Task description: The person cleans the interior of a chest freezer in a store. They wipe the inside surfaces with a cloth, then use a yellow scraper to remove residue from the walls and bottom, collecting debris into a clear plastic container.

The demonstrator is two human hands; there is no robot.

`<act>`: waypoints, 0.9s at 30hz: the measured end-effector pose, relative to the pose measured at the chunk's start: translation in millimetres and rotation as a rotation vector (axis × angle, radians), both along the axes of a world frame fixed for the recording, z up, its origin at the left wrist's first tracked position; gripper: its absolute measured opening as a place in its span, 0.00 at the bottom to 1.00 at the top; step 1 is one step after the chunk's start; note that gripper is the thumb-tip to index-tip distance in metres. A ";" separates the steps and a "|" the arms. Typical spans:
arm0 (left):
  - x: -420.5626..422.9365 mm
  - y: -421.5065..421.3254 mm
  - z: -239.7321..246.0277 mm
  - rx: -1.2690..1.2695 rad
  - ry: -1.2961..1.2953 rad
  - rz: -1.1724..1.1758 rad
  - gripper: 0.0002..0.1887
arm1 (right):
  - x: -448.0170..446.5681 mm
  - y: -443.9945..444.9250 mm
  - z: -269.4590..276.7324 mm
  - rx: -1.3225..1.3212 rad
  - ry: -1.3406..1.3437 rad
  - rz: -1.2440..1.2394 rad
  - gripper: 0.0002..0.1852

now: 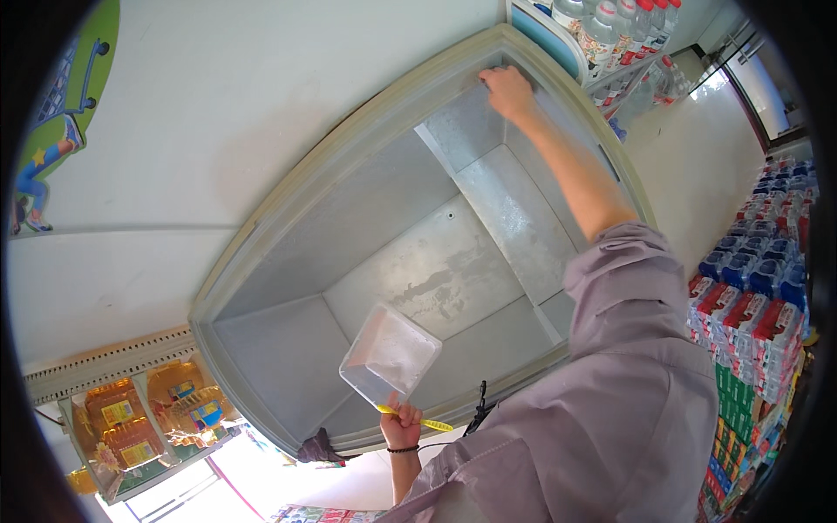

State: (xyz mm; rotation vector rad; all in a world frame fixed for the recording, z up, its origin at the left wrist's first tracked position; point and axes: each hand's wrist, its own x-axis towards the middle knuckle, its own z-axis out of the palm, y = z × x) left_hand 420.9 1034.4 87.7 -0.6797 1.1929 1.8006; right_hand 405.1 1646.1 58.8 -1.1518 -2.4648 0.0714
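In front of me is an open chest freezer (418, 261) with bare metal inner walls, a raised step (516, 209) and damp, dark patches on its floor (431, 268). My left hand (400, 423), a dark beaded bracelet on its wrist, grips the edge of a clear plastic container (392, 356), tilted over the near part of the freezer. A yellow-handled tool (435, 425) is in the same hand; its working end cannot be made out. My right hand (509, 91) reaches to the far upper corner, fingers curled against the inner wall. Whether it holds something there is hidden.
A dark cloth (318, 447) lies over the freezer's near corner. Bottled drinks (605, 36) stand on a shelf by the far end. Stacked bottle packs (752, 294) rise at the right. Oil jugs (124, 418) fill a shelf at the lower left. A white wall (163, 131) borders the freezer.
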 end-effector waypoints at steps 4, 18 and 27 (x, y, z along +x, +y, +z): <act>-1.2 -14.3 -9.9 0.063 0.014 -0.021 0.07 | 15.3 12.5 15.1 0.137 -0.015 0.208 0.13; 0.7 -16.6 -12.1 0.075 -0.014 -0.010 0.09 | -5.2 -3.8 -3.4 0.319 -0.129 0.281 0.06; -0.1 -14.7 -5.7 0.031 0.005 0.001 0.10 | -48.6 -55.8 -20.3 0.314 0.124 0.442 0.07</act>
